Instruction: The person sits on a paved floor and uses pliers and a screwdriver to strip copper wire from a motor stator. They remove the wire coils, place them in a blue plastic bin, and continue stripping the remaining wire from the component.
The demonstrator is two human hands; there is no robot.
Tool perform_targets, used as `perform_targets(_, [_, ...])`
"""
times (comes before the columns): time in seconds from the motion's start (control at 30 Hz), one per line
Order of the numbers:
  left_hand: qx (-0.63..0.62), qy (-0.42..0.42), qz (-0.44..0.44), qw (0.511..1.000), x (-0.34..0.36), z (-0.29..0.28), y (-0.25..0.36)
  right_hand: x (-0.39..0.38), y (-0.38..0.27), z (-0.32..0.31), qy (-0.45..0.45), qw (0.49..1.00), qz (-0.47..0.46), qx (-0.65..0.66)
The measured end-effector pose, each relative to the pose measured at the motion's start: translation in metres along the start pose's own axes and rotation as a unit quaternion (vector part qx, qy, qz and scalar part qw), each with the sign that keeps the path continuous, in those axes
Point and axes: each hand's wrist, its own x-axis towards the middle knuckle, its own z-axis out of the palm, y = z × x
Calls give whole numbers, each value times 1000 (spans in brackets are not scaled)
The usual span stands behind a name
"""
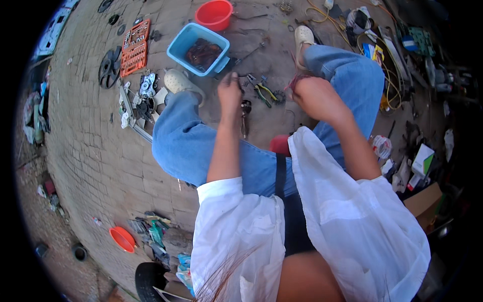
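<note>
— While you scan from the left, what comes first?
— An orange socket-set case (pixel 135 47) lies open on the paving, then a blue tub (pixel 198 49) of dark parts with a red bucket (pixel 214 14) behind it.
— And the hands?
— The left hand (pixel 229 90) reaches down just in front of the tub, fingers pinched on a small dark part (pixel 234 77); what it is I cannot tell. Pliers with yellow-green handles (pixel 265 92) lie between the hands. The right hand (pixel 313 95), well apart, is closed around a reddish rag (pixel 293 81) by the knee.
</note>
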Motion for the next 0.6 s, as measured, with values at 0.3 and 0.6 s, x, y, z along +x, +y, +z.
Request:
perform_targets(0.3, [-32,-35,-9,999,-20,-3,16,-86,-108,-100,-117,928,-354,-4])
perform_targets(0.6, [24,-61,-27,997,-12,23,32,-88,-100,-104,-156,889,-428,-44])
